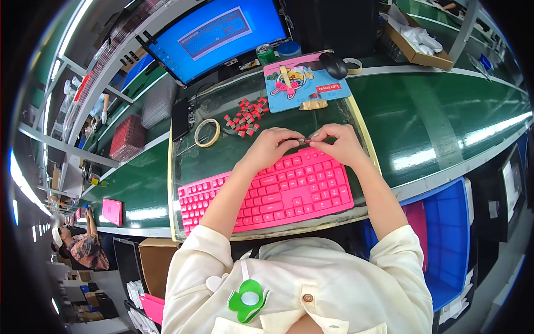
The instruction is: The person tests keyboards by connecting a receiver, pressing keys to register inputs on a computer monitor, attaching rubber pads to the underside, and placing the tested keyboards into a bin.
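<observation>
Head view: left hand [271,147] & right hand [340,143] grips pinched shut on small keycap [303,141], above pink keyboard [267,195] at 12 o'clock edge. Best: keep cap level, seat squarely w/ even pressure.

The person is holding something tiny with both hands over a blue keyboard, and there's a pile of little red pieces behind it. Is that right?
Not quite: the keyboard is pink, not blue, as the head view shows. The rest holds: the left hand and right hand pinch something tiny together above it, and the little red pieces lie in a pile behind.
</observation>
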Demonstrator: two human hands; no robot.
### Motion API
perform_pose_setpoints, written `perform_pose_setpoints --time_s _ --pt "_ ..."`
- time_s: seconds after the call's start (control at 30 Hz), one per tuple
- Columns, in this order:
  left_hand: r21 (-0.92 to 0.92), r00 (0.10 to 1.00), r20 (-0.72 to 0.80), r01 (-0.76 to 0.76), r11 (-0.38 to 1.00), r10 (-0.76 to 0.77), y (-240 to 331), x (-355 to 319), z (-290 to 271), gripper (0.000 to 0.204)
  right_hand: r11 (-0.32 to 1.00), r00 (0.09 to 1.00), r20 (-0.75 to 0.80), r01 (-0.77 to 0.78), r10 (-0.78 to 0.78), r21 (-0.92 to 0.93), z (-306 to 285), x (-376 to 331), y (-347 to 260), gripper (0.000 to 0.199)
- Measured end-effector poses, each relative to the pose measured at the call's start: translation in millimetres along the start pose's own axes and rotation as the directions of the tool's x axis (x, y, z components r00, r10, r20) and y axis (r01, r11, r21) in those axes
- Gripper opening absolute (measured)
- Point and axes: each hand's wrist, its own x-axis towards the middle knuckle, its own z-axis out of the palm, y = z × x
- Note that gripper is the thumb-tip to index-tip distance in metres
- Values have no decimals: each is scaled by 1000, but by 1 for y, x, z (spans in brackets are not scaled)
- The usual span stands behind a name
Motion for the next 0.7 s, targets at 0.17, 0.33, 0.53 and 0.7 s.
perform_pose_setpoints --time_s 0.17,0.33,0.53,0.7 --pt "-41 1000 -11 -10 999 9 -5 -8 -1 17 999 999 37 30 -28 -42 5 -1 -9 5" --pt "-2 1000 -5 -20 1000 20 2 -3 -4 25 1000 1000 -11 -30 30 1 4 3 -10 7" --pt "1 997 -46 67 998 -67 -6 -29 -17 48 999 996 -90 18 -15 37 6 7 -5 11" --pt "539 885 -413 429 724 -217 -37 -138 -71 42 1000 981 -192 13 -18 -27 -2 4 6 14"
